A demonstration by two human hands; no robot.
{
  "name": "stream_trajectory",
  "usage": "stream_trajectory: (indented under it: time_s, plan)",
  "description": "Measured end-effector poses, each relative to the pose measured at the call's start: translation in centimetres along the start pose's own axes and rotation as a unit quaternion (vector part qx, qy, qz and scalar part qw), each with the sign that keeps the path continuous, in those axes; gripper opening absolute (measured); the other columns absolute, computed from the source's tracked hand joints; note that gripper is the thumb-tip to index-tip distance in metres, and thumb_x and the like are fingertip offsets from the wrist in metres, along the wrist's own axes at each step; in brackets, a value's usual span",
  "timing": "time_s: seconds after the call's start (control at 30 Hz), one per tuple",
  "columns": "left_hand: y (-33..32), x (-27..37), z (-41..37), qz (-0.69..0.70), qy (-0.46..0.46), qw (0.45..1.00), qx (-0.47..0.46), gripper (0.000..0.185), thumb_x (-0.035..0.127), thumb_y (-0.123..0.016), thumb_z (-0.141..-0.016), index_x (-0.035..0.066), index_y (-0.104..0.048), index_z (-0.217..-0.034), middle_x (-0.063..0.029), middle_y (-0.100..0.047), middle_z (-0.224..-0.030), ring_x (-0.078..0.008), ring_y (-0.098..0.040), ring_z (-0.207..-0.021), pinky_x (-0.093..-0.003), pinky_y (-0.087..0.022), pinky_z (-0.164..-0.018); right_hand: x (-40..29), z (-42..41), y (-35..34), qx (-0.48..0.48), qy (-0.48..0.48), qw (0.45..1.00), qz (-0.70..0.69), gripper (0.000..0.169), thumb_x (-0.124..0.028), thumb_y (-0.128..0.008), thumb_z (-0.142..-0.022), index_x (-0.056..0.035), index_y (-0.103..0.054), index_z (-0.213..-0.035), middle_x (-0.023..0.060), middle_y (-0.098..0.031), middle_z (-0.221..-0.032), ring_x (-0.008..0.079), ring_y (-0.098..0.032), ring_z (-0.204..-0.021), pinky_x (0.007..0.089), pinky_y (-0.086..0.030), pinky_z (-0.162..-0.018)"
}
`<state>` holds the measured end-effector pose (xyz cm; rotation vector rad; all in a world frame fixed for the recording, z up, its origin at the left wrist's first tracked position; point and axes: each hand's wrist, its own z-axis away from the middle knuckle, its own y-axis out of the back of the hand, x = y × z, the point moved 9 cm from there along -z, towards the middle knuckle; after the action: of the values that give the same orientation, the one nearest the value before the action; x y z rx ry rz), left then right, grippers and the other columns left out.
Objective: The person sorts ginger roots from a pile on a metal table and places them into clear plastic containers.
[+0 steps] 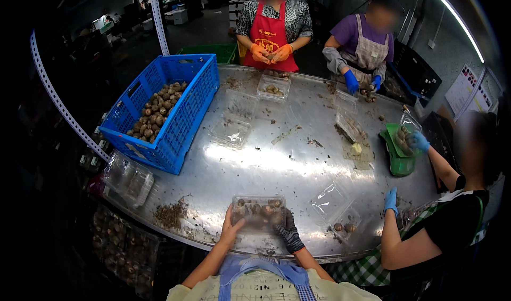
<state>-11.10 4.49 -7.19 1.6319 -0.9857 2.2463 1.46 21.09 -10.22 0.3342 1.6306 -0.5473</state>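
Note:
A closed clear plastic clamshell box [258, 215] with several small brown taro-like tubers inside is held over the near edge of the metal table. Bare, my left hand [231, 226] grips its left side, the thumb on the front. My right hand [290, 233], in a dark striped glove, holds the right side. To the right lies an open clamshell box [346, 221] with a few tubers in it. A heap of brown root scraps [171, 214] is on the table to the left.
A blue plastic crate [175, 141] of tubers stands at the left of the metal table [255, 173]. Empty clamshells [127, 179] are stacked near its corner. Two gloved people work across the table; another at the right holds a box at a green scale [401, 163]. Filled boxes are below left.

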Motion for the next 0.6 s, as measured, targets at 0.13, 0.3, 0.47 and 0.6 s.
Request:
stream_trajectory:
  time_s: [0.13,0.3,0.47,0.6]
  plan:
    - [-1.4,0.8,0.4,0.069,0.019,0.997,-0.018,0.072,0.005,-0.060,-0.080,0.005,-0.019,-0.140,-0.0109,-0.036,-0.134,-0.0214,-0.038,-0.121,-0.0331,-0.032,-0.100,9.0,-0.8,2.1,-0.004,-0.122,0.989,-0.088,0.067,-0.024,-0.068,-0.078,-0.0067,-0.031,-0.131,0.0070,-0.047,-0.119,0.0183,-0.046,-0.110,0.0316,-0.038,-0.094]
    - [-2.8,2.0,1.3,-0.003,0.006,0.999,0.031,0.073,0.006,-0.060,-0.079,0.005,-0.019,-0.139,-0.0116,-0.039,-0.129,-0.0216,-0.041,-0.117,-0.0325,-0.033,-0.098,-3.3,-1.4,-1.5,-0.039,0.000,0.991,0.126,0.052,-0.025,-0.062,-0.079,-0.0043,-0.041,-0.123,0.0106,-0.051,-0.108,0.0239,-0.050,-0.103,0.0353,-0.040,-0.090]
    - [-4.4,4.1,1.9,-0.075,-0.019,0.997,0.028,0.071,0.005,-0.058,-0.079,0.005,-0.019,-0.138,-0.0128,-0.040,-0.127,-0.0217,-0.041,-0.116,-0.0330,-0.032,-0.098,-5.9,-0.4,-2.3,-0.084,0.226,0.848,0.471,0.031,-0.012,-0.053,-0.081,-0.0043,-0.051,-0.111,0.0132,-0.054,-0.103,0.0303,-0.052,-0.096,0.0389,-0.041,-0.087]
    - [-5.7,4.1,1.2,0.126,-0.017,0.991,-0.037,0.062,0.027,-0.051,-0.089,0.006,-0.020,-0.139,-0.0112,-0.041,-0.129,-0.0236,-0.043,-0.115,-0.0351,-0.035,-0.096,-6.3,-1.1,0.7,0.021,-0.023,0.992,-0.123,0.033,-0.005,-0.058,-0.075,-0.0088,-0.053,-0.108,0.0121,-0.053,-0.106,0.0299,-0.052,-0.096,0.0386,-0.044,-0.082]
